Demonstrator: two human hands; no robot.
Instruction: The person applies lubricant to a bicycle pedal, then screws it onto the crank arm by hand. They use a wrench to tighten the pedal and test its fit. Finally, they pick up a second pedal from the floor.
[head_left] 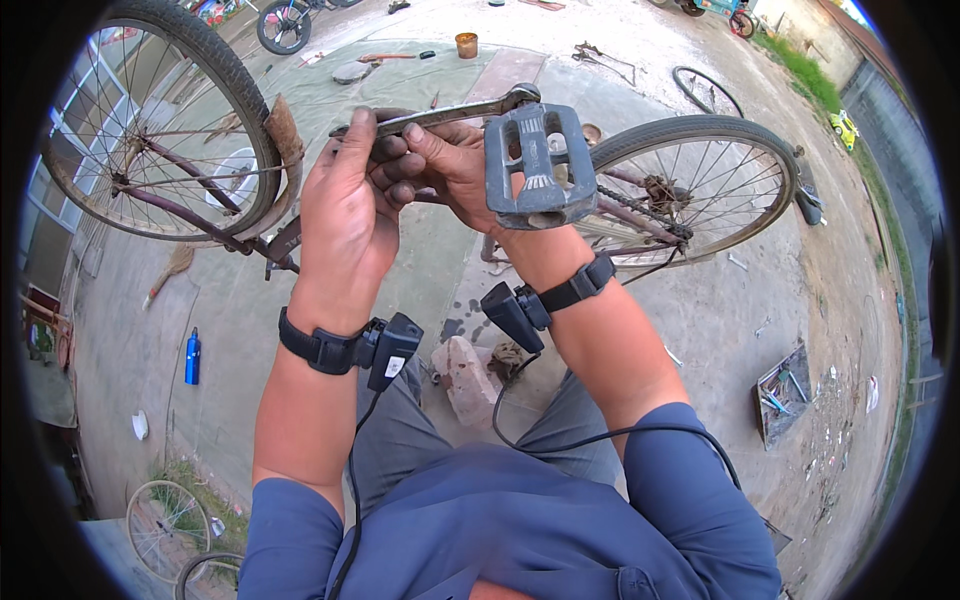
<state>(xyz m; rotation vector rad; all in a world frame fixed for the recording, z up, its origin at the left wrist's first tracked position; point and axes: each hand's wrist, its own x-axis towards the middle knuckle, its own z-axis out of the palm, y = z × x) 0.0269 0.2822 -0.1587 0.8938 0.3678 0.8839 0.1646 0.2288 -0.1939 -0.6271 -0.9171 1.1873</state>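
A bicycle (pixel 640 205) stands upside down in front of me. A long metal wrench (pixel 460 112) lies across both hands, its rounded far end against the upper edge of a dark grey pedal (pixel 543 165). My left hand (pixel 355 190) is closed on the wrench's left end, thumb on top. My right hand (pixel 455 165) grips nearer the middle, thumb along the wrench and fingers curled below. The pedal hides part of this hand, and the joint between wrench and pedal is not plain to see.
One wheel (pixel 700 190) stands at the right, another (pixel 160 120) at the left. A stone block (pixel 465 380) sits between my legs. There is a tool tray (pixel 783 395) at the right and a blue bottle (pixel 192 357) at the left. Cables (pixel 640 432) run from my wrist straps.
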